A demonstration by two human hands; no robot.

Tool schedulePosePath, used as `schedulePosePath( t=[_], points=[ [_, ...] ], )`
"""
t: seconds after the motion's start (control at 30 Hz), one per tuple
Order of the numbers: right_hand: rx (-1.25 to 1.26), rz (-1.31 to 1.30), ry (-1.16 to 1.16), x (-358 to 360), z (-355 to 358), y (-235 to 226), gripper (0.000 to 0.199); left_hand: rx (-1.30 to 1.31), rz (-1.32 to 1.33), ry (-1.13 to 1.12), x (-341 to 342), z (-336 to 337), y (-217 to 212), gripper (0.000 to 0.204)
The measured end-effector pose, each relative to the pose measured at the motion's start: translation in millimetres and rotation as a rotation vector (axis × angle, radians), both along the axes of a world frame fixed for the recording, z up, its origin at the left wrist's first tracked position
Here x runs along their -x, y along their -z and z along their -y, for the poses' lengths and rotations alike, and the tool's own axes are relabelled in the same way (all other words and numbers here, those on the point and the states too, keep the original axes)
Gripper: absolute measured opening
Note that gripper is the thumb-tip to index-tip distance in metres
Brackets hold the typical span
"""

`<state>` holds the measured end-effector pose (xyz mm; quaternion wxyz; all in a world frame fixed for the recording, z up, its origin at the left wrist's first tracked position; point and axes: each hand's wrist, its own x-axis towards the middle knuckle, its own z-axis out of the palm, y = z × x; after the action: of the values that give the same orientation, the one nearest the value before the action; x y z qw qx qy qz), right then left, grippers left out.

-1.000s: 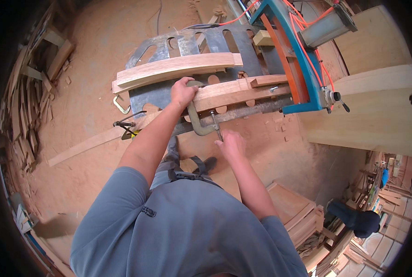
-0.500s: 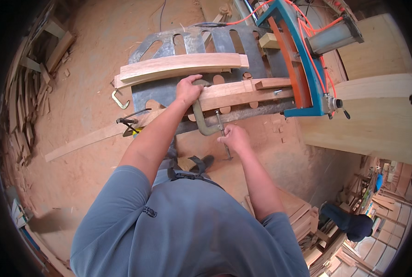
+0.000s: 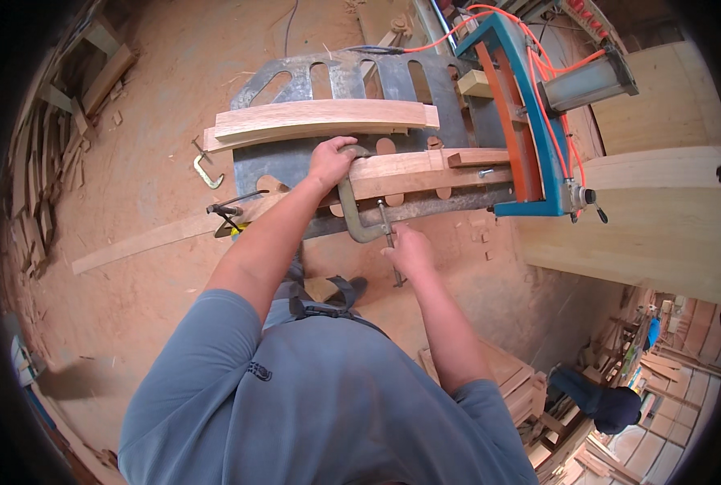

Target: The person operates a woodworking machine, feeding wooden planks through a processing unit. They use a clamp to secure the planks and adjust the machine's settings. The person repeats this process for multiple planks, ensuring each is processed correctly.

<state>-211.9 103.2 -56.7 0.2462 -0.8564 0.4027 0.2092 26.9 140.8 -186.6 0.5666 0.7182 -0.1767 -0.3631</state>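
A: State the left hand.

B: It is closed over the top of the clamp, at the upper bend of the C-shaped metal frame. The fingers wrap the frame where it meets the plank; the palm rests on the end of the plank.

A: And the right hand?

B: It is curled narrow around the lower end of the clamp screw, just below the frame. The fingers are bunched on the screw, with the thumb side toward the frame. The cross handle of the screw projects below the hand.

A: Where does the clamp sit?

B: At the near edge of the bench, a grey metal plate with slotted cut-outs. The frame hooks over the plank from above and passes under the plate edge. The screw points up from below.

A: Describe the plank.

B: Pale wood, lying lengthwise along the near edge of the bench. Its right end runs to the blue and orange press mounted at the right of the bench.

A: What else is on the bench?

B: A curved wood piece lies across the far part of the plate, well apart from both hands. A second, smaller clamp lies on the floor just left of the bench. A long thin strip lies on the floor, its right end passing behind the left forearm.

A: Anyone else in view?

B: One other person at lower right, well apart, beside stacked wood.
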Motion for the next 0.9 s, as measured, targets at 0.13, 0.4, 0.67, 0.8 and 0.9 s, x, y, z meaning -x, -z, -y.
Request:
schedulePosePath(
  t=[0.13,0.4,0.67,0.8,0.9],
  points=[
    [0.06,0.071,0.045,12,6,29,0.048,-0.027,0.022,0.024,1,-1,-14,0.035],
    [0.037,0.126,0.084,15,2,32,0.051,-0.01,0.074,0.012,4,2,-3,0.033],
    [-0.119,0.129,0.206,7,-1,9,0.052,-0.022,0.074,0.032,1,2,3,0.033],
    [0.055,0.125,0.086,9,-1,21,0.049,-0.047,0.059,0.041,4,1,-13,0.033],
    [0.045,0.165,0.112,12,0,28,0.044,-0.02,0.059,0.03,3,-1,-10,0.033]
  ],
)
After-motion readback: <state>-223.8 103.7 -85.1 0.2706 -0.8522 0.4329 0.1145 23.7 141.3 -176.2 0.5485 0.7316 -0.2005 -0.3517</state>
